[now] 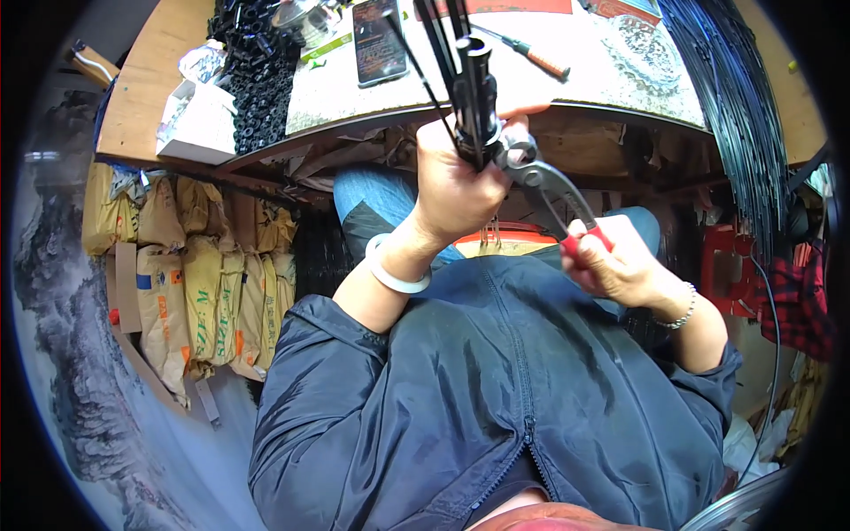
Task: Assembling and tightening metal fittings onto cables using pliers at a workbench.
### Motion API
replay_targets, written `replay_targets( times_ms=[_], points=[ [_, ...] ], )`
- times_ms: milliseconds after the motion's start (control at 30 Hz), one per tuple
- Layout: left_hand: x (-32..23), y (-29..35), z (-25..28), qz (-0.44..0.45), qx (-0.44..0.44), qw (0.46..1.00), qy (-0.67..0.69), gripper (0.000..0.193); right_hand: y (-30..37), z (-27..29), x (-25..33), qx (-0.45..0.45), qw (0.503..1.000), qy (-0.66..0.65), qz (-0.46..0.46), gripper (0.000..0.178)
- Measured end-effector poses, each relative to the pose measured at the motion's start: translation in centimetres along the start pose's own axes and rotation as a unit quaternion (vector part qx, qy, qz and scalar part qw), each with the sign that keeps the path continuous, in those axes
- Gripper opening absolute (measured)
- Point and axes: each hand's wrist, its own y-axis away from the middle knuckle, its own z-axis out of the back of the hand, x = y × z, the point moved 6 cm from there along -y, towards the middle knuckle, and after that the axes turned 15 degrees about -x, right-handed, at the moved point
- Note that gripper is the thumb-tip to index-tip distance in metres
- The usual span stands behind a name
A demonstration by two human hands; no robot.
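My left hand (456,181) is closed around a black umbrella frame (475,88), a bundle of thin ribs about a dark tube, held upright in front of the table edge. The ribs reach up past the top of the view. In my right hand (620,261) is a pair of pliers (551,188) with red handles, the fingers wrapped round the grips. Their metal jaws meet the lower end of the frame beside my left hand. What exactly lies between the jaws is too small to tell.
On the table (328,102) lie a phone (379,44), a screwdriver (531,57), a heap of small black parts (257,71) and a white box (199,122). Long dark rods (735,106) hang over its right side. Yellow sacks (208,292) stand at left.
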Motion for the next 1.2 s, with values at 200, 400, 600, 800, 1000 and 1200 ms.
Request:
replay_targets(
  times_ms=[200, 400, 600, 800, 1000, 1200],
  points=[
    [-0.6, -0.9, 1.2, 0.015, -0.034, 0.999, -0.013, 0.027, -5.1, 8.9, 2.7, -0.293, 0.886, 0.278, 0.229, 0.012],
    [-0.7, -1.7, 0.6, 0.058, -0.021, 0.998, -0.012, 0.026, -9.9, 21.1, 5.9, -0.449, 0.689, 0.556, 0.116, 0.027],
    [-1.0, -3.4, -0.1, 0.094, -0.024, 0.994, 0.047, 0.027, -12.5, 23.1, 6.7, -0.405, 0.675, 0.616, 0.024, 0.036],
    [-0.7, -4.2, 0.1, 0.097, -0.024, 0.994, 0.052, 0.026, -13.0, 23.7, 6.7, -0.435, 0.666, 0.604, 0.052, 0.030],
    [-0.8, -4.4, -0.2, 0.100, -0.012, 0.993, 0.056, 0.025, -11.6, 23.4, 7.3, -0.475, 0.677, 0.556, 0.083, 0.029],
    [-0.6, -3.8, -0.8, 0.065, 0.006, 0.998, 0.010, 0.026, -9.4, 16.8, 6.8, -0.340, 0.915, 0.009, 0.218, 0.023]
  ],
)
